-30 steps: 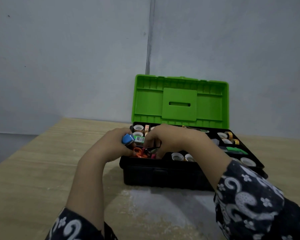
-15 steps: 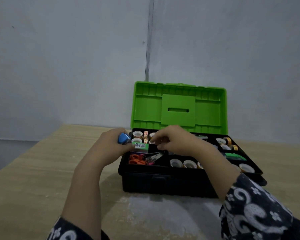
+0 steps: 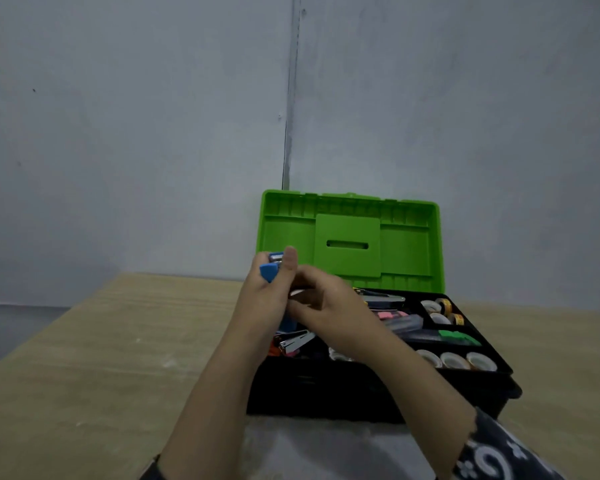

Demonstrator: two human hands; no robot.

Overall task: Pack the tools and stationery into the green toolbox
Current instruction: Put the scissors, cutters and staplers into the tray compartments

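The green toolbox [image 3: 347,244] stands open on the table, its lid upright over a black base [image 3: 326,393]. Above the box's left end, my left hand [image 3: 264,306] holds a blue stapler [image 3: 269,270] upright. My right hand [image 3: 329,306] is pressed against it from the right, fingers curled and pinching the stapler's metal middle. Below the hands in the tray lie a silver stapler [image 3: 297,341] and orange scissors [image 3: 274,349]. Tape rolls [image 3: 452,360] fill the front right compartment, and more tape rolls [image 3: 439,308] sit at the back right.
A green item [image 3: 459,337], a pink item [image 3: 388,315] and a clear case [image 3: 407,322] lie in the tray's middle compartments. The wooden table [image 3: 101,358] extends left of the box. A grey wall [image 3: 136,133] rises close behind.
Both hands have risen out of the tray's left end with the blue stapler, now held upright. The green barcoded box from half a second ago is out of sight. The camera tilted up.
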